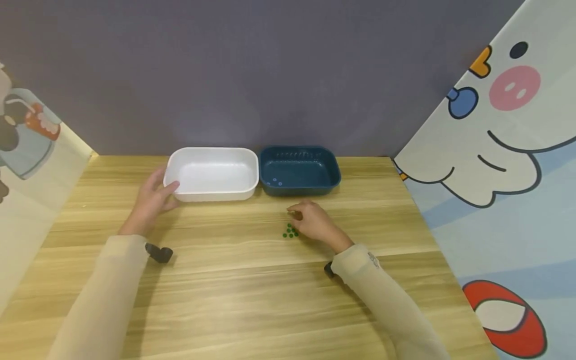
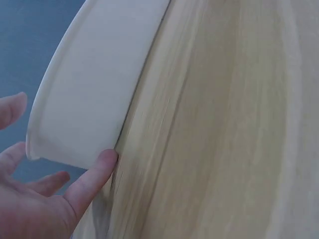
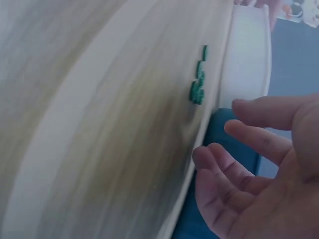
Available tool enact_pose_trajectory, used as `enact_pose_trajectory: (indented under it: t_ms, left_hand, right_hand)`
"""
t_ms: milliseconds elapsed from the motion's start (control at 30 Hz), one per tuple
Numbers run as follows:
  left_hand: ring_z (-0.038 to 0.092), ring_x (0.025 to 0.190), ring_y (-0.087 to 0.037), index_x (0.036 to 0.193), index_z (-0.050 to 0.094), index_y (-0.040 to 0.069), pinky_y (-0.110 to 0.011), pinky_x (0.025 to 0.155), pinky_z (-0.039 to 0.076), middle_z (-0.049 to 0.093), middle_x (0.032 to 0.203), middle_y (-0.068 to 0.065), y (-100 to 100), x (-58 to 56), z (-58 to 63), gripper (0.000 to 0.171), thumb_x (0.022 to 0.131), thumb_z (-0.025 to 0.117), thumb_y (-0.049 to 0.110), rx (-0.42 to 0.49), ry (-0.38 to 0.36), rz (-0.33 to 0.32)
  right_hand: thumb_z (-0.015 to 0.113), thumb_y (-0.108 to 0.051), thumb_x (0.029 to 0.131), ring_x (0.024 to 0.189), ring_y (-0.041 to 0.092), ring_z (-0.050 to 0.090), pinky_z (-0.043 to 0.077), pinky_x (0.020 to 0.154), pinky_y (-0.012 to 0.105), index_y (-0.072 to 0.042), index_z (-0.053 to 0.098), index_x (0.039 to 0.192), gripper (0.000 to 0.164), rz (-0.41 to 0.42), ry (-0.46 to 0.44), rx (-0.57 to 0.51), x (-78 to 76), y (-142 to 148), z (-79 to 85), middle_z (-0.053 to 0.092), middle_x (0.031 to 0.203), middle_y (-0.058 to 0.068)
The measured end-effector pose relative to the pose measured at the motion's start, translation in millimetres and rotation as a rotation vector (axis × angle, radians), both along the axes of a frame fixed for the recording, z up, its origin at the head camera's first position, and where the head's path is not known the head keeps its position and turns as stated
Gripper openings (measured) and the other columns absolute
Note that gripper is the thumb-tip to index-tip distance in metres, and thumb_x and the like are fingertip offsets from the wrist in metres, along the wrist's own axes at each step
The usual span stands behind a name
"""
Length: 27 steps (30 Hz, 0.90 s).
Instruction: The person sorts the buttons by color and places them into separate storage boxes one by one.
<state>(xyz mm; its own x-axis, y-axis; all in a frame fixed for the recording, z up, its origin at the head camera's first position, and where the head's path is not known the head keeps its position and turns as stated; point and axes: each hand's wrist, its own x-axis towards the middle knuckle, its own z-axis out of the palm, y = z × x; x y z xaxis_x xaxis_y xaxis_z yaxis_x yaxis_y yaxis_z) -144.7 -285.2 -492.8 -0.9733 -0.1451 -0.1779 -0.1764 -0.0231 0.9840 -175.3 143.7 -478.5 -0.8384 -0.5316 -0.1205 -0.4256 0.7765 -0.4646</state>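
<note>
My left hand (image 1: 150,200) holds the left front corner of a white rectangular plastic basin (image 1: 211,196), thumb over the rim and other fingers outside. In the left wrist view, a fingertip (image 2: 107,157) touches the basin's wall low down, near the tabletop. My right hand (image 1: 315,222) is just above the table, beside several small round green pieces (image 1: 290,231) lying in a loose cluster. Its fingers are loosely bent, and the right wrist view shows thumb and fingertips apart with nothing between them. Behind this hand stands a dark blue basin (image 1: 299,191).
The two basins stand side by side at the back of the wooden table (image 1: 252,300), against a grey panel (image 1: 252,75). Small pale rings show on the blue basin's inner front left. Cartoon-printed walls (image 1: 486,240) flank both sides. Each wrist carries a black device (image 1: 160,254).
</note>
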Motion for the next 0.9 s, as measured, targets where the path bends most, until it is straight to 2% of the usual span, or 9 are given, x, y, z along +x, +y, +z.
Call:
enact_pose_trajectory:
  t_ms: [100,233,333,467,700,900]
  left_hand:
    - [0.025,0.144,-0.049,0.163,0.015,0.023,-0.040,0.090,0.054,0.000,0.169,-0.013,1,-3.5,-2.6,0.075,0.103,0.060,0.023,0.000,-0.013,-0.016]
    - [0.030,0.142,-0.049,0.162,0.018,0.028,-0.037,0.092,0.053,-0.005,0.169,-0.008,1,-5.6,-4.0,0.072,0.103,0.059,0.030,-0.026,-0.037,-0.033]
    - [0.037,0.139,-0.046,0.161,0.024,0.025,-0.036,0.093,0.053,-0.005,0.168,-0.010,0,-5.5,-4.6,0.067,0.103,0.059,0.027,-0.003,-0.055,-0.032]
    - [0.038,0.138,-0.046,0.160,0.027,0.018,-0.036,0.093,0.053,-0.004,0.168,-0.015,0,-4.1,-5.2,0.064,0.104,0.058,0.022,0.009,-0.066,-0.023]
    - [0.035,0.138,-0.051,0.160,0.025,0.012,-0.037,0.092,0.055,-0.003,0.167,-0.017,1,-1.6,-6.0,0.062,0.106,0.053,0.016,-0.028,-0.054,-0.023]
    - [0.037,0.137,-0.050,0.160,0.025,0.009,-0.036,0.092,0.055,-0.001,0.167,-0.019,5,7.3,1.6,0.061,0.106,0.052,0.017,-0.059,-0.060,-0.016]
  right_hand:
    - [0.072,-0.018,0.095,0.100,0.021,0.058,0.051,0.090,0.040,-0.011,0.072,0.125,0.030,0.024,-0.014,0.049,-0.9,0,-3.9,0.065,0.110,0.004]
    - [0.070,-0.016,0.096,0.102,0.018,0.060,0.052,0.093,0.037,-0.013,0.075,0.117,0.022,0.063,-0.012,0.080,-0.7,0,-6.5,0.065,0.110,0.002]
    - [0.070,-0.015,0.096,0.099,0.017,0.060,0.052,0.092,0.036,-0.015,0.076,0.114,0.019,0.098,0.003,0.098,-1.1,-2,-6.6,0.066,0.107,0.000]
    - [0.070,-0.014,0.096,0.095,0.016,0.059,0.052,0.089,0.035,-0.015,0.076,0.113,0.018,0.113,0.017,0.119,-2.1,-5,-6.1,0.065,0.104,-0.001]
    - [0.071,-0.013,0.094,0.098,0.018,0.061,0.052,0.091,0.036,-0.015,0.076,0.111,0.018,0.105,0.024,0.144,-4.0,-7,-7.3,0.065,0.104,-0.001]
    - [0.071,-0.011,0.093,0.096,0.017,0.060,0.052,0.090,0.036,-0.015,0.076,0.107,0.015,0.104,0.025,0.148,-2.7,-7,-5.8,0.064,0.102,-0.002]
